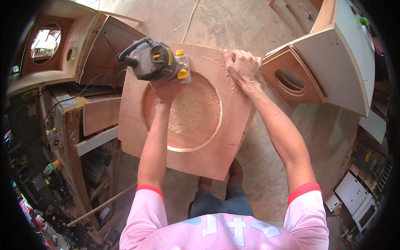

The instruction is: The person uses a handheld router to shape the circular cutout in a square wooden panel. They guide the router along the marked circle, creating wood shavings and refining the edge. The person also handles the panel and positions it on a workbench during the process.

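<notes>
- Black router [155, 62] stood at the far-left side of the board's [208, 163] round recess [200, 123], gripped by the left hand [166, 91].
- Right hand [243, 68] clasped the board's far-right corner.
- I judged one-handed wobble could gouge the recess.

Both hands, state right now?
Left hand: holding the black, yellow-knobbed handheld power tool.
Right hand: partly curled at far right corner of the flat reddish-brown wooden panel; grip unclear.

Wooden panel [133, 121]: loose sawdust [183, 118]; concrete floor [266, 129]: pale cord [190, 20]
</notes>
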